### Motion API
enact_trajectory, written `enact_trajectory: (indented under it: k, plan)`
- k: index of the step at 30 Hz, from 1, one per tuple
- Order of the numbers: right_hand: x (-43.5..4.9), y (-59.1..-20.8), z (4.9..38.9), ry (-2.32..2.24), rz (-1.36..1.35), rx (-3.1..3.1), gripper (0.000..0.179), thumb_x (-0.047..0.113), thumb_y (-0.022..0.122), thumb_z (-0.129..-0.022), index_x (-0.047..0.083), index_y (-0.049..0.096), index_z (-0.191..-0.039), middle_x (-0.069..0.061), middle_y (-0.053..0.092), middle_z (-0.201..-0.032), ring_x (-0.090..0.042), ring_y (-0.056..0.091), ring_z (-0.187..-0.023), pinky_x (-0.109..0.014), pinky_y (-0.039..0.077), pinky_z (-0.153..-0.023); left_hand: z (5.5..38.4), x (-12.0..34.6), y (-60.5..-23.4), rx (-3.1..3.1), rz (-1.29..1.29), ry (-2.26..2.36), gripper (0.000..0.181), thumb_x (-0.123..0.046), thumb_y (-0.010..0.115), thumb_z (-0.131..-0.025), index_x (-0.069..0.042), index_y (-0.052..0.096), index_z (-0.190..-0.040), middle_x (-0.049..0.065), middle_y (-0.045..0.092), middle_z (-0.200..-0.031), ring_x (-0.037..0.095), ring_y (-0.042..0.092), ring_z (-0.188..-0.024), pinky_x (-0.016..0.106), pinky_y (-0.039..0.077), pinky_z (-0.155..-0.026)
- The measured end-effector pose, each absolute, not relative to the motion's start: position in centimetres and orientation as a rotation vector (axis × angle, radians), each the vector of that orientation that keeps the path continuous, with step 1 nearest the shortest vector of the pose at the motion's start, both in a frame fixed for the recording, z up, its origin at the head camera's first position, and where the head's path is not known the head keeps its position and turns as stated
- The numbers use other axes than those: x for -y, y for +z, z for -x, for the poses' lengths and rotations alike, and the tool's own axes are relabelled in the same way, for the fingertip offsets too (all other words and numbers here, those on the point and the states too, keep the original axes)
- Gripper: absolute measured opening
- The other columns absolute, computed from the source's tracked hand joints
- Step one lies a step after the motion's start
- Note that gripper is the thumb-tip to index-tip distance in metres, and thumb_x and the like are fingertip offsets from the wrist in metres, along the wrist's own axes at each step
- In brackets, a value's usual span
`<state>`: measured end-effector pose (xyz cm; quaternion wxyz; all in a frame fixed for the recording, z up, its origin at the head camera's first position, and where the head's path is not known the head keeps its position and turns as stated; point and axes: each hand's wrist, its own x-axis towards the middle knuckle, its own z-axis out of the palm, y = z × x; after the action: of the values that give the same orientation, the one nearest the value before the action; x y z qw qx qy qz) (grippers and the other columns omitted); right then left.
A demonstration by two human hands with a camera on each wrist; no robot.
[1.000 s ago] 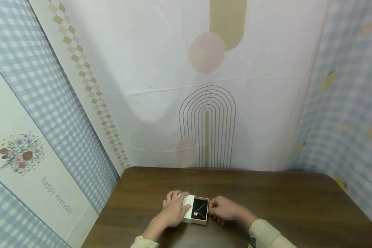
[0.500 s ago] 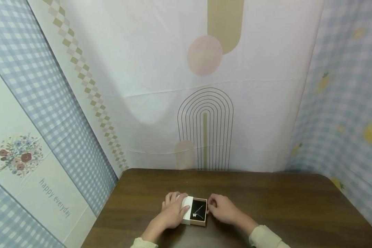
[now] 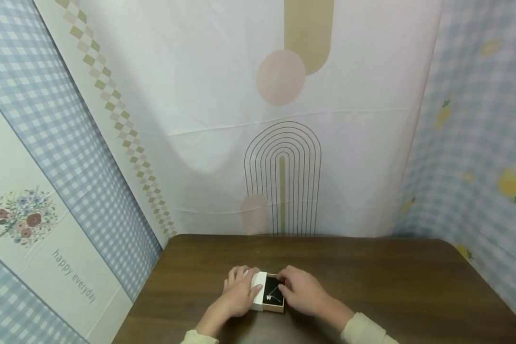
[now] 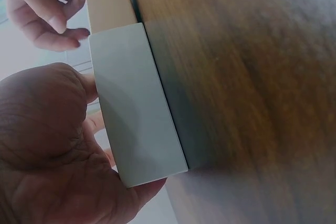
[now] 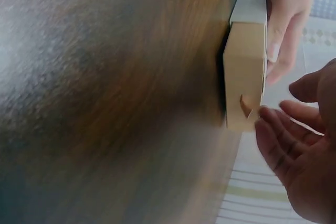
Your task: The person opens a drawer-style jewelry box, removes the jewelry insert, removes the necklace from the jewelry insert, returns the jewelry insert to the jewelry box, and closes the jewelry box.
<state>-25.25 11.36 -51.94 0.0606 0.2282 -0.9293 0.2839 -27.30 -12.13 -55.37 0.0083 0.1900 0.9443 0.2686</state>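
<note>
A jewelry box with a white sleeve (image 4: pixel 131 108) lies on the table, its light-brown drawer (image 5: pixel 244 72) pulled partway out to the right. On the drawer's black lining (image 3: pixel 271 285) rests a fine silver necklace (image 3: pixel 269 297) with what looks like a butterfly pendant. My left hand (image 3: pixel 236 295) grips the sleeve from the left, thumb on top. Over the drawer's right edge hovers my right hand (image 3: pixel 304 289), its fingers loosely bent and holding nothing that I can see. Its fingertips (image 5: pixel 265 114) are close to the drawer's end, where a small notch shows; contact is unclear.
The dark wooden table (image 3: pixel 370 277) reaches back to a white patterned cloth (image 3: pixel 215 119) hung behind it. Blue checked cloths hang on the left (image 3: pixel 99 157) and right (image 3: pixel 477 143).
My right hand has moved left and up from beside the drawer's end to over its right edge. The left hand keeps its grip on the sleeve, and the necklace stays put.
</note>
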Motion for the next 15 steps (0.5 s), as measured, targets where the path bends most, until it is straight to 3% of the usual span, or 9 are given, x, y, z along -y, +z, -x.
enact_trajectory:
  k: [7, 15]
  plan:
    - [-10.4, -51.6, 25.0, 0.631, -0.762, 2.888, 0.032, 0.017, 0.077, -0.094, 0.003, 0.074, -0.124, -0.008, 0.077, -0.115, -0.018, 0.075, -0.093, -0.037, 0.063, -0.076, 27.4, 12.2, -55.5, -2.942, -0.597, 0.838, 0.046, -0.034, 0.056, -0.110, -0.015, 0.051, -0.151, 0.024, 0.045, -0.157, 0.051, 0.030, -0.151, 0.076, 0.032, -0.114]
    - [-9.5, -51.6, 25.5, 0.552, -0.702, 2.980, 0.033, 0.013, 0.078, -0.093, 0.002, 0.074, -0.123, -0.006, 0.075, -0.102, -0.014, 0.069, -0.082, -0.038, 0.060, -0.068, 27.4, 11.9, -54.9, -2.955, -0.590, 0.800, 0.045, -0.033, 0.057, -0.109, -0.015, 0.052, -0.150, 0.025, 0.045, -0.156, 0.050, 0.031, -0.150, 0.074, 0.034, -0.114]
